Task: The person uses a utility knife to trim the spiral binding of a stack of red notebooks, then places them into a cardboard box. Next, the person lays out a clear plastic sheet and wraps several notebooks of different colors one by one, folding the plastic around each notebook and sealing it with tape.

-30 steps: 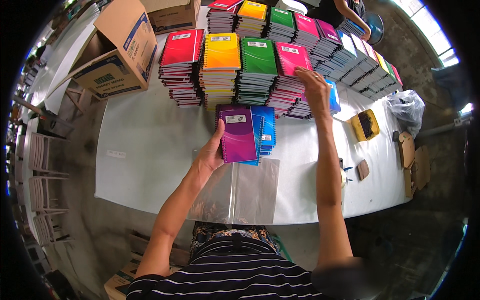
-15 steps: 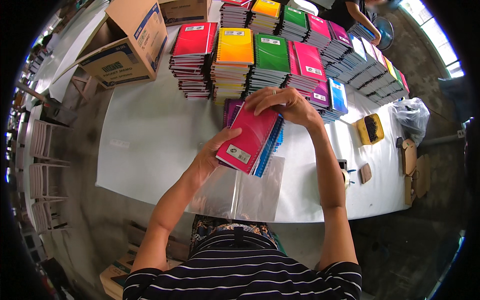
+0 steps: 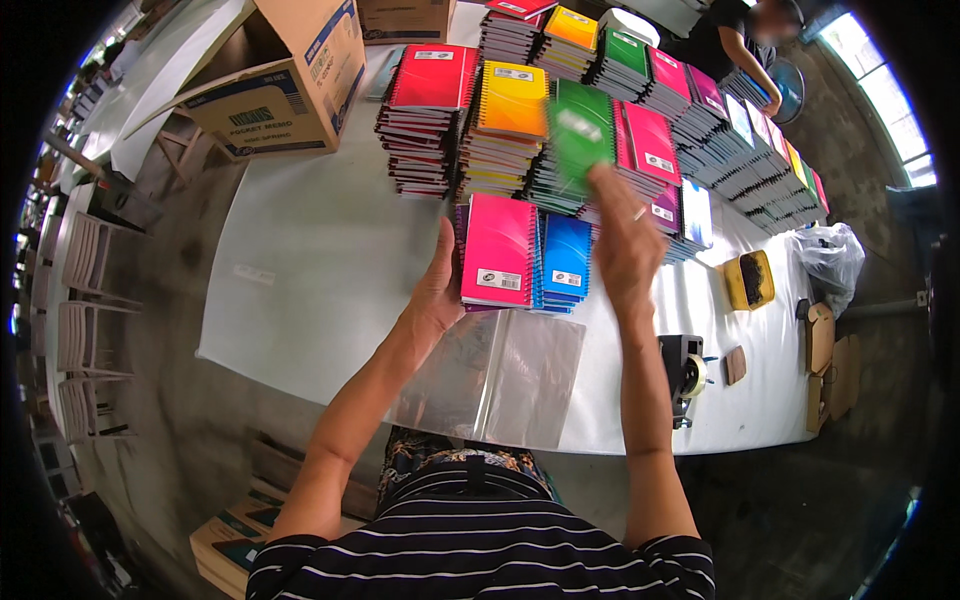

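Observation:
My left hand [image 3: 436, 292] rests along the left side of a pink spiral notebook [image 3: 498, 245], its thumb stretched up and its other fingers mostly hidden. The pink notebook lies on top of a small pile, with a purple edge peeking out below. Right beside it is a short pile of blue notebooks [image 3: 566, 255]. My right hand [image 3: 630, 245], smeared by motion, grips the lower edge of a blurred green notebook [image 3: 580, 135] above the green stack. Flat in front of the piles lies a clear plastic bag [image 3: 530, 380].
Tall stacks of red [image 3: 430, 80], yellow [image 3: 512, 100] and pink notebooks [image 3: 652, 140] line the far side. An open carton [image 3: 270, 110] stands back left. A tape dispenser [image 3: 684, 375], wooden block [image 3: 735, 365] and yellow tub [image 3: 748, 280] lie right. Another person [image 3: 735, 45] works far right.
The pink notebook and the blue ones under it have gone from my hands down onto the table, side by side. My right hand has moved right and taken hold of a green notebook.

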### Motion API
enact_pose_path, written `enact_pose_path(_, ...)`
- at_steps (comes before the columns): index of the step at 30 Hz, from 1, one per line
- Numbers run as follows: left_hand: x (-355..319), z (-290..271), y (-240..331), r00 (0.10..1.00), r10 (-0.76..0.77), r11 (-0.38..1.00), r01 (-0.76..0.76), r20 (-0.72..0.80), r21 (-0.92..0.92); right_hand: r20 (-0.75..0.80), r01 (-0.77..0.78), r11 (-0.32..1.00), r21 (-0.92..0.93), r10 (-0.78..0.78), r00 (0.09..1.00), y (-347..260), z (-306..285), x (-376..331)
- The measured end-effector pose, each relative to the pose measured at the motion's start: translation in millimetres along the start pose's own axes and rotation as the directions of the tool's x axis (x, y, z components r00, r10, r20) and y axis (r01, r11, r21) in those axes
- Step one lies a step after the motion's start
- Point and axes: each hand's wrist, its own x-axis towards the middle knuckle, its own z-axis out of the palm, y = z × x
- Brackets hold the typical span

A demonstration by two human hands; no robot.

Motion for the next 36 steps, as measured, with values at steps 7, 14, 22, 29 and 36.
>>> enact_pose_path(7,-21,-21,35,0.989,0.063,0.996,-0.055,-0.131,0.064,0.253,0.092,0.954,0.285,-0.168,0.953,-35,42,7)
enact_pose_path(14,-26,-38,53,0.991,0.097,0.980,-0.079,-0.095,0.184,0.265,0.096,0.995,-0.004,-0.091,0.960,18,100,49)
enact_pose_path(22,-27,-51,61,0.996,0.030,0.999,-0.033,0.089,0.024,0.365,-0.169,0.564,0.809,-0.256,0.895,-8,29,110)
enact_pose_path(29,-60,-54,75,1.000,0.025,0.999,-0.025,-0.006,0.042,0.557,-0.355,0.522,0.776,-0.304,0.773,-47,121,84)
enact_pose_path(36,-56,-63,82,0.991,0.125,0.988,-0.121,-0.046,0.093,0.312,0.124,0.987,0.105,-0.151,0.938,-31,181,86)
